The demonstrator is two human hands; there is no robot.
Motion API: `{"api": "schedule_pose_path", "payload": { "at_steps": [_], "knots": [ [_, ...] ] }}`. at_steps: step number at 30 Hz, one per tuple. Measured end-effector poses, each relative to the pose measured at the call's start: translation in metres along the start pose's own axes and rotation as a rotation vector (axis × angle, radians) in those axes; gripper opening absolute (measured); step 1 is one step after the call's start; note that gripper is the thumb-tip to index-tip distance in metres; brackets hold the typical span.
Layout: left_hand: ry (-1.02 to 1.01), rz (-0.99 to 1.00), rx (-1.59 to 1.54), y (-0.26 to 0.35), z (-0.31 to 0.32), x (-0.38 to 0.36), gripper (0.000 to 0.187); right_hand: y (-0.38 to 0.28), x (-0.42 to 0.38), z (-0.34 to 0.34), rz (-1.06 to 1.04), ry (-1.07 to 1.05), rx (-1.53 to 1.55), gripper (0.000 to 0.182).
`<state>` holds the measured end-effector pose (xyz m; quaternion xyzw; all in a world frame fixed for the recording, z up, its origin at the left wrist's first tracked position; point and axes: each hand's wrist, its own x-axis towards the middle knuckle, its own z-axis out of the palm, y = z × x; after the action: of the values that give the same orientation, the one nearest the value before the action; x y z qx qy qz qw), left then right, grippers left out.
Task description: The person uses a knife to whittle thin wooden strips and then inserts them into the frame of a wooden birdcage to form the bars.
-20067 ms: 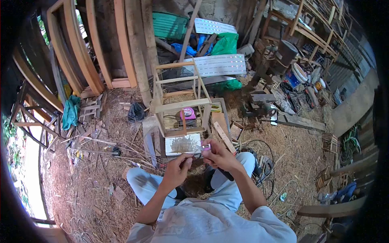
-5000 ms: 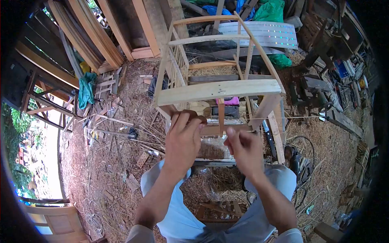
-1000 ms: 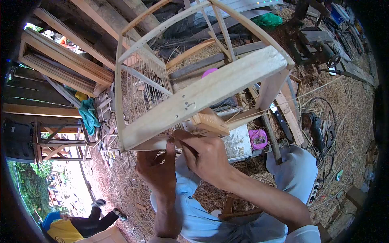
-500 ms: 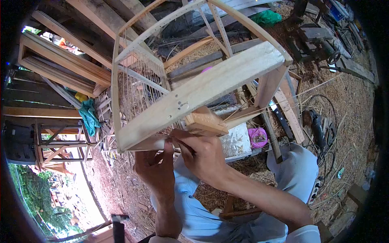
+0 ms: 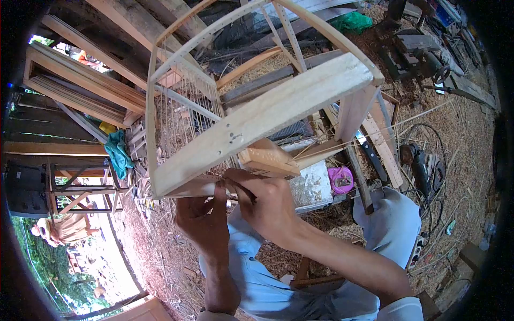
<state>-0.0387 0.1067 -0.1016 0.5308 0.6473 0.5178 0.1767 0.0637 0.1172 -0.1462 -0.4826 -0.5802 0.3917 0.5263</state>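
A pale wooden chair frame point(image 5: 289, 109) with small drilled holes is tilted in front of me. Thin strands point(image 5: 201, 115) are strung across its left part. My left hand point(image 5: 206, 224) is below the lower rail, thumb raised and fingers curled in a pinch against the wood. Close beside it, my right hand point(image 5: 267, 206) has its thumb and forefinger pressed together at the same rail. Whatever lies between the fingertips is too small and hidden to make out. Just above the right hand juts a wooden block point(image 5: 270, 159) of the frame.
A knife point(image 5: 371, 160) with a dark handle, a pink round item point(image 5: 341, 180) and a power tool point(image 5: 420, 166) with a cord lie to the right. Shavings cover the ground. Wooden frames point(image 5: 85, 85) stand at left. A person point(image 5: 69, 227) is outside.
The chair frame has shifted slightly left and up in view. Both hands stay pinched at the same rail. A person has appeared outside at left, and a dark object at lower left is out of sight.
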Motion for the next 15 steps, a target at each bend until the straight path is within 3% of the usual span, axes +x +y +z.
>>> {"api": "schedule_pose_path", "payload": {
  "at_steps": [15],
  "knots": [
    [-0.002,-0.019,0.127,0.0049,-0.0003,0.0006,0.033,-0.0035,0.0011,0.0019,-0.044,0.062,0.053,0.023]
  ]
}}
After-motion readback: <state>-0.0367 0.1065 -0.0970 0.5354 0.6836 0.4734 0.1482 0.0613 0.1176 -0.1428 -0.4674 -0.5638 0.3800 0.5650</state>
